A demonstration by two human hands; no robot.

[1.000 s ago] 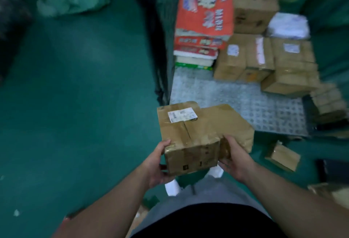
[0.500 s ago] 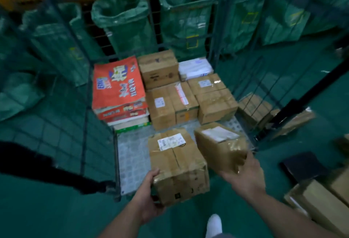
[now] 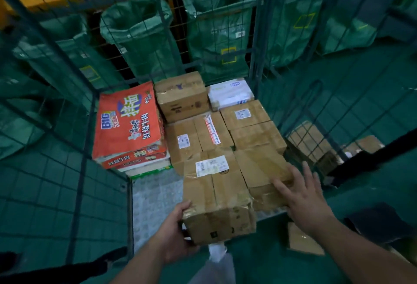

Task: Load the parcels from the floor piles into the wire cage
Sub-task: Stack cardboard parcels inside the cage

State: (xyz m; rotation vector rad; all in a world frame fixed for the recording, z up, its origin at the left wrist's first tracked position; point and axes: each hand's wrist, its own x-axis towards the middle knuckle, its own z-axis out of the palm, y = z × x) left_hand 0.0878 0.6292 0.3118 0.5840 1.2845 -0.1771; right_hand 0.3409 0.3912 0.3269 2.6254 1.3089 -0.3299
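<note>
At six o'clock on wire cage floor: left hand clamping labelled parcel at near-left corner, long axis twelve-to-six. At three o'clock, right hand splayed wide, fingertips touching plain parcel.

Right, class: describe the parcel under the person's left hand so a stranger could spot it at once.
Find the wire cage, then its open front edge. The left hand grips the brown box there. Unlike the plain box beside it, it carries a white label on top.
</note>
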